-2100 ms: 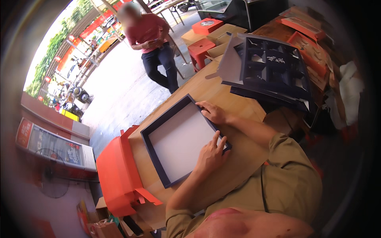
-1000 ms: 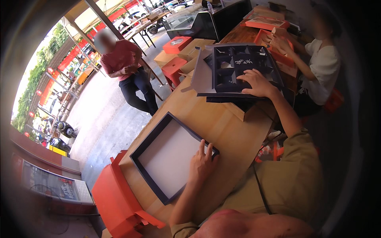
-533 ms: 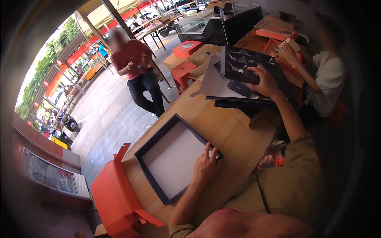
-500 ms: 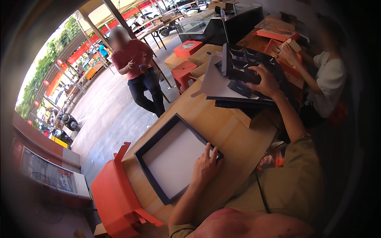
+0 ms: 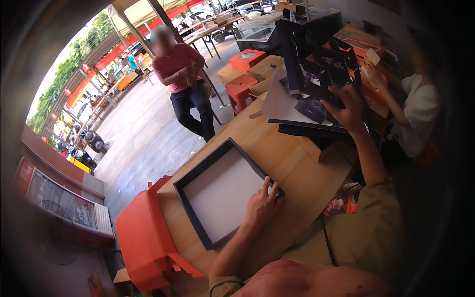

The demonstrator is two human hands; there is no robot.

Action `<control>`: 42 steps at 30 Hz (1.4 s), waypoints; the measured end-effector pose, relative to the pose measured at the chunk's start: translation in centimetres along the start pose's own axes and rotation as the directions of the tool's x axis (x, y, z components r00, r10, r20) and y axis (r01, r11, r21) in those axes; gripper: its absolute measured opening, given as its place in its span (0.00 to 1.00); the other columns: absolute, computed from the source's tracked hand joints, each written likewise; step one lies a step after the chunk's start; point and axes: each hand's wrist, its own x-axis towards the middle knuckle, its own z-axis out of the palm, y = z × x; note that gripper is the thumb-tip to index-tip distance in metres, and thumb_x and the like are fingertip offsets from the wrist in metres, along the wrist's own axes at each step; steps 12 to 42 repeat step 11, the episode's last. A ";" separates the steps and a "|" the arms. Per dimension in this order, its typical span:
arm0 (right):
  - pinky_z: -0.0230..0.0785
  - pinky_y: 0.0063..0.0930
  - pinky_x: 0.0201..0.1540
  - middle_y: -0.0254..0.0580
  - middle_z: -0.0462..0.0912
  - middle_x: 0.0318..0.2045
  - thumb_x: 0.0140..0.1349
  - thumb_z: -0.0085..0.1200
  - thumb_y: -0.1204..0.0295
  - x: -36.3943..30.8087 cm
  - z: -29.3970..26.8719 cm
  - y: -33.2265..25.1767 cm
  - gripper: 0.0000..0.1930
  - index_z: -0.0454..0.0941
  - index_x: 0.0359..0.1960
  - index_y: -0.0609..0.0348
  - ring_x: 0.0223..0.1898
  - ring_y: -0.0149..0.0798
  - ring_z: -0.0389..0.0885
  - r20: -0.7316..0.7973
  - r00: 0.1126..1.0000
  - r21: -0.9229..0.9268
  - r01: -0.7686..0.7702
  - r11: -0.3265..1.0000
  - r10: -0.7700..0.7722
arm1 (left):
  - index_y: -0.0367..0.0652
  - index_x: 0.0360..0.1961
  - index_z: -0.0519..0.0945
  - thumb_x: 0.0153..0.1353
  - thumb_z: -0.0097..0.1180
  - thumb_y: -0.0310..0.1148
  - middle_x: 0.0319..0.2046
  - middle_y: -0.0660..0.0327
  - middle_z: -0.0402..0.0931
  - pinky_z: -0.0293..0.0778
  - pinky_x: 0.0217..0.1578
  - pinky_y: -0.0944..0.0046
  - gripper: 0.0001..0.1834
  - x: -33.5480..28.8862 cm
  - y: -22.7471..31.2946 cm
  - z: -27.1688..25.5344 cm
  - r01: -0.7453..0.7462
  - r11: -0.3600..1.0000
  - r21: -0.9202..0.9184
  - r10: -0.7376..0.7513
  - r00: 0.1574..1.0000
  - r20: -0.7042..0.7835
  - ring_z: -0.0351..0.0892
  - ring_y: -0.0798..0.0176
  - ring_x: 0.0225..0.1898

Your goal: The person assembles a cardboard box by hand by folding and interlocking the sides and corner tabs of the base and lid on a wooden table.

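Observation:
A shallow dark-blue box (image 5: 194, 216) with a white inner bottom lies open side up on the wooden table. My left hand (image 5: 262, 205) grips its right wall, fingers over the rim. Farther right, my right hand (image 5: 349, 110) holds a dark folded cardboard insert (image 5: 332, 64) by its near part, thumb and fingers curled around it. The insert is tilted up, with flaps and cut-outs showing. Below it lie a small dark printed packet (image 5: 310, 110) and a white-lined dark box part (image 5: 282, 104). My right fingertips are partly lost against the dark cardboard.
An orange-red folded carton (image 5: 143, 237) hangs over the table's left end. At right, a person in white (image 5: 420, 106) handles orange boxes. Beyond the table stand a red stool (image 5: 241, 90), cardboard boxes and a person in a red shirt (image 5: 180, 64).
My right hand has closed on the dark insert, which has tilted upward. My left hand stays on the shallow box. The whole view has shifted slightly.

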 end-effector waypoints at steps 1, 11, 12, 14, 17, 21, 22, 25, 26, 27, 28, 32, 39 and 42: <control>0.73 0.30 0.32 0.35 0.75 0.35 0.51 0.81 0.66 0.3 0.0 -0.8 0.29 0.86 0.56 0.48 0.32 0.36 0.79 -0.021 0.999 0.012 0.033 0.999 -0.032 | 0.43 0.66 0.76 0.66 0.68 0.43 0.70 0.40 0.68 0.84 0.45 0.46 0.31 -0.1 0.1 -0.1 0.004 1.000 0.006 -0.004 1.000 0.009 0.87 0.40 0.49; 0.73 0.28 0.27 0.30 0.76 0.30 0.51 0.79 0.56 -0.9 1.6 -6.4 0.32 0.86 0.61 0.42 0.27 0.33 0.77 0.073 0.950 0.195 0.285 0.938 -0.304 | 0.45 0.67 0.76 0.65 0.69 0.46 0.71 0.41 0.67 0.84 0.47 0.47 0.33 0.0 -0.2 0.2 -0.005 0.999 0.038 0.005 1.000 -0.003 0.86 0.40 0.51; 0.73 0.28 0.27 0.30 0.76 0.30 0.51 0.79 0.56 -0.9 1.6 -6.4 0.32 0.86 0.61 0.42 0.27 0.33 0.77 0.073 0.950 0.195 0.285 0.938 -0.304 | 0.45 0.67 0.76 0.65 0.69 0.46 0.71 0.41 0.67 0.84 0.47 0.47 0.33 0.0 -0.2 0.2 -0.005 0.999 0.038 0.005 1.000 -0.003 0.86 0.40 0.51; 0.73 0.28 0.27 0.30 0.76 0.30 0.51 0.79 0.56 -0.9 1.6 -6.4 0.32 0.86 0.61 0.42 0.27 0.33 0.77 0.073 0.950 0.195 0.285 0.938 -0.304 | 0.45 0.67 0.76 0.65 0.69 0.46 0.71 0.41 0.67 0.84 0.47 0.47 0.33 0.0 -0.2 0.2 -0.005 0.999 0.038 0.005 1.000 -0.003 0.86 0.40 0.51; 0.73 0.28 0.27 0.30 0.76 0.30 0.51 0.79 0.56 -0.9 1.6 -6.4 0.32 0.86 0.61 0.42 0.27 0.33 0.77 0.073 0.950 0.195 0.285 0.938 -0.304 | 0.45 0.67 0.76 0.65 0.69 0.46 0.71 0.41 0.67 0.84 0.47 0.47 0.33 0.0 -0.2 0.2 -0.005 0.999 0.038 0.005 1.000 -0.003 0.86 0.40 0.51; 0.73 0.28 0.27 0.30 0.76 0.30 0.51 0.79 0.56 -0.9 1.6 -6.4 0.32 0.86 0.61 0.42 0.27 0.33 0.77 0.073 0.950 0.195 0.285 0.938 -0.304 | 0.45 0.67 0.76 0.65 0.69 0.46 0.71 0.41 0.67 0.84 0.47 0.47 0.33 0.0 -0.2 0.2 -0.005 0.999 0.038 0.005 1.000 -0.003 0.86 0.40 0.51; 0.73 0.28 0.27 0.30 0.76 0.30 0.51 0.79 0.56 -0.9 1.6 -6.4 0.32 0.86 0.61 0.42 0.27 0.33 0.77 0.073 0.950 0.195 0.285 0.938 -0.304 | 0.45 0.67 0.76 0.65 0.69 0.46 0.71 0.41 0.67 0.84 0.47 0.47 0.33 0.0 -0.2 0.2 -0.005 0.999 0.038 0.005 1.000 -0.003 0.86 0.40 0.51; 0.73 0.28 0.27 0.30 0.76 0.30 0.51 0.79 0.56 -0.9 1.6 -6.4 0.32 0.86 0.61 0.42 0.27 0.33 0.77 0.073 0.950 0.195 0.285 0.938 -0.304 | 0.45 0.67 0.76 0.65 0.69 0.46 0.71 0.41 0.67 0.84 0.47 0.47 0.33 0.0 -0.2 0.2 -0.005 0.999 0.038 0.005 1.000 -0.003 0.86 0.40 0.51; 0.73 0.28 0.27 0.30 0.76 0.30 0.51 0.79 0.56 -0.9 1.6 -6.4 0.32 0.86 0.61 0.42 0.27 0.33 0.77 0.073 0.950 0.195 0.285 0.938 -0.304 | 0.45 0.67 0.76 0.65 0.69 0.46 0.71 0.41 0.67 0.84 0.47 0.47 0.33 0.0 -0.2 0.2 -0.005 0.999 0.038 0.005 1.000 -0.003 0.86 0.40 0.51; 0.73 0.28 0.27 0.30 0.76 0.30 0.51 0.79 0.56 -0.9 1.6 -6.4 0.32 0.86 0.61 0.42 0.27 0.33 0.77 0.073 0.950 0.195 0.285 0.938 -0.304 | 0.45 0.67 0.76 0.65 0.69 0.46 0.71 0.41 0.67 0.84 0.47 0.47 0.33 0.0 -0.2 0.2 -0.005 0.999 0.038 0.005 1.000 -0.003 0.86 0.40 0.51; 0.73 0.28 0.27 0.30 0.76 0.30 0.51 0.79 0.56 -0.9 1.6 -6.4 0.32 0.86 0.61 0.42 0.27 0.33 0.77 0.073 0.950 0.195 0.285 0.938 -0.304 | 0.45 0.67 0.76 0.65 0.69 0.46 0.71 0.41 0.67 0.84 0.47 0.47 0.33 0.0 -0.2 0.2 -0.005 0.999 0.038 0.005 1.000 -0.003 0.86 0.40 0.51; 0.73 0.28 0.27 0.30 0.76 0.30 0.51 0.79 0.56 -0.9 1.6 -6.4 0.32 0.86 0.61 0.42 0.27 0.33 0.77 0.073 0.950 0.195 0.285 0.938 -0.304 | 0.45 0.67 0.76 0.65 0.69 0.46 0.71 0.41 0.67 0.84 0.47 0.47 0.33 0.0 -0.2 0.2 -0.005 0.999 0.038 0.005 1.000 -0.003 0.86 0.40 0.51; 0.73 0.28 0.27 0.30 0.76 0.30 0.51 0.79 0.56 -0.9 1.6 -6.4 0.32 0.86 0.61 0.42 0.27 0.33 0.77 0.073 0.950 0.195 0.285 0.938 -0.304 | 0.45 0.67 0.76 0.65 0.69 0.46 0.71 0.41 0.67 0.84 0.47 0.47 0.33 0.0 -0.2 0.2 -0.005 0.999 0.038 0.005 1.000 -0.003 0.86 0.40 0.51; 0.73 0.28 0.27 0.30 0.76 0.30 0.51 0.79 0.56 -0.9 1.6 -6.4 0.32 0.86 0.61 0.42 0.27 0.33 0.77 0.073 0.950 0.195 0.285 0.938 -0.304 | 0.45 0.67 0.76 0.65 0.69 0.46 0.71 0.41 0.67 0.84 0.47 0.47 0.33 0.0 -0.2 0.2 -0.005 0.999 0.038 0.005 1.000 -0.003 0.86 0.40 0.51</control>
